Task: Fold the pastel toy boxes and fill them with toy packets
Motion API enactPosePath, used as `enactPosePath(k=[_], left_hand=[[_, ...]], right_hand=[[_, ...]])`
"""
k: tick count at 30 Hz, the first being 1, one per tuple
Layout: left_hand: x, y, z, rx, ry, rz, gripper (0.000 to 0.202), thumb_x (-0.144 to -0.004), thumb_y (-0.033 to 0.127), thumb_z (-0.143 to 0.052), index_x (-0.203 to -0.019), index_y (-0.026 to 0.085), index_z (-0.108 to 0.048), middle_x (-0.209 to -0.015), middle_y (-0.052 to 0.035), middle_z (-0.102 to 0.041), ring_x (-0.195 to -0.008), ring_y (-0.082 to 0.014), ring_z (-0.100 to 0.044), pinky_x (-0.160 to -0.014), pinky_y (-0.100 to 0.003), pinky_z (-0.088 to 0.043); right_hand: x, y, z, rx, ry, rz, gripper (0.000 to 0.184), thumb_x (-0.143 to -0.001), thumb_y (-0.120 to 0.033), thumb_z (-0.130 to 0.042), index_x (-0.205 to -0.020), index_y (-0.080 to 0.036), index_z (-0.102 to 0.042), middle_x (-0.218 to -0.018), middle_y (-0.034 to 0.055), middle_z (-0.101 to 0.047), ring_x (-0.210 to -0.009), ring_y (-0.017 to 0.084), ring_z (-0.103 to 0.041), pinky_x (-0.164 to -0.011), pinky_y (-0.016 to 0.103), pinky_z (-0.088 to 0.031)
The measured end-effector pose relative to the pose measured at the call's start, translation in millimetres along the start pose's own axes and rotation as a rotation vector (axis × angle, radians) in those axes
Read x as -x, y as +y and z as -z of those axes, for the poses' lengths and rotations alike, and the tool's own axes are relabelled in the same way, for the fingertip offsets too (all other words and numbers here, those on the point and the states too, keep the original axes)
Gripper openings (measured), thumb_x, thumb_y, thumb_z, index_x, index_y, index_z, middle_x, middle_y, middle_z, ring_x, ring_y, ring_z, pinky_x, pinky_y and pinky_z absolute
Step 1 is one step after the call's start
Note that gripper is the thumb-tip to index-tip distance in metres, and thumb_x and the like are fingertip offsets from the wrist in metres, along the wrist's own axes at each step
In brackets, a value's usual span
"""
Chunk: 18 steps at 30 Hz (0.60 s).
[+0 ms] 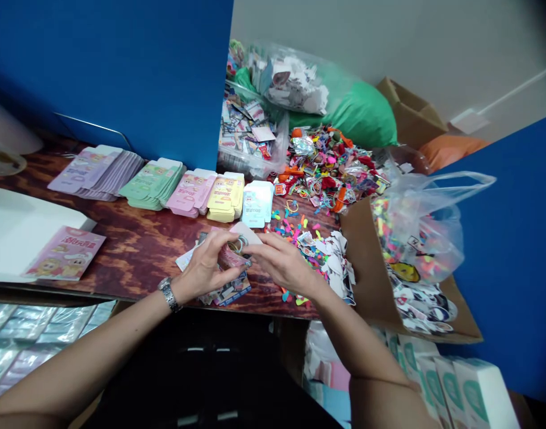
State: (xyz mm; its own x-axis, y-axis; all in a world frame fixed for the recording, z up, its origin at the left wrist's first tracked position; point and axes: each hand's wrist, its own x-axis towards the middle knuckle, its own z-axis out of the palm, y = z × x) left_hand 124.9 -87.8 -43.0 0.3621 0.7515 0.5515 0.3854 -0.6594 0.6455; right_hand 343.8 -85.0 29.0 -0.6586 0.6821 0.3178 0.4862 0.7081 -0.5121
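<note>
A small pink paper box (230, 257) with an open mouth is curled in my left hand (203, 269), thumb on the near side and fingers on the far side. Its white flap (246, 233) stands up, and small round items show inside the mouth. My right hand (285, 265) has its fingertips pinched at the right edge of the box by the flap; whether a small item is between them is hidden. Beneath my hands lie printed cards (225, 292) on the wooden table (134, 247).
Behind my hands stand fanned stacks of purple boxes (96, 173), green boxes (152, 183), pink boxes (192, 192), yellow boxes (225, 195) and blue boxes (257, 202). Heaped trinkets (330, 167) and white cutouts (337, 262) lie rightward, beside a cardboard box (366, 268). A blue partition (121, 59) rises behind.
</note>
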Motion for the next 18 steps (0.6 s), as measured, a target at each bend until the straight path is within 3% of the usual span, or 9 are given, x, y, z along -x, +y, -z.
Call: enactPosePath(k=[5,9,13,18], left_hand=[[4,-2,-0.5,-0.028,-0.033,-0.037,0.075,-0.084,0.023,-0.066,-0.146,0.029,-0.025,-0.124,-0.0102,-0.054,-0.112,-0.0243,-0.058,-0.092,-0.040,-0.052],[7,0,2.5,-0.085,-0.059,0.010,0.091,-0.085,0.026,-0.065,-0.155,0.025,-0.006,-0.137,-0.0152,-0.050,-0.121,-0.0273,-0.055,-0.099,-0.041,-0.049],[6,4,3.2,-0.107,-0.093,0.063,0.096,-0.087,0.028,-0.063,-0.157,0.021,0.002,-0.139,-0.0175,-0.049,-0.123,-0.0283,-0.054,-0.101,-0.040,-0.048],[6,9,1.3,-0.162,-0.100,0.091,0.098,-0.087,0.029,-0.062,-0.157,0.019,0.004,-0.126,-0.0157,-0.056,-0.110,-0.0263,-0.058,-0.091,-0.038,-0.052]], right_hand=[[2,-14,-30,-0.103,0.285,-0.233,0.047,-0.098,-0.024,-0.052,-0.144,-0.024,-0.044,-0.126,0.0092,-0.066,-0.113,0.018,-0.064,-0.097,0.032,-0.053],[3,-20,-37,-0.115,0.330,-0.240,0.032,-0.098,-0.021,-0.051,-0.128,-0.026,-0.061,-0.118,0.0063,-0.070,-0.111,0.017,-0.066,-0.099,0.033,-0.053],[0,-21,-33,-0.152,0.303,-0.210,0.028,-0.097,-0.023,-0.053,-0.123,-0.024,-0.065,-0.128,0.0090,-0.065,-0.119,0.018,-0.062,-0.103,0.034,-0.051],[-9,-20,-31,-0.281,0.319,-0.357,0.019,-0.096,-0.026,-0.056,-0.107,-0.020,-0.070,-0.099,0.0052,-0.073,-0.092,0.015,-0.069,-0.081,0.027,-0.057]])
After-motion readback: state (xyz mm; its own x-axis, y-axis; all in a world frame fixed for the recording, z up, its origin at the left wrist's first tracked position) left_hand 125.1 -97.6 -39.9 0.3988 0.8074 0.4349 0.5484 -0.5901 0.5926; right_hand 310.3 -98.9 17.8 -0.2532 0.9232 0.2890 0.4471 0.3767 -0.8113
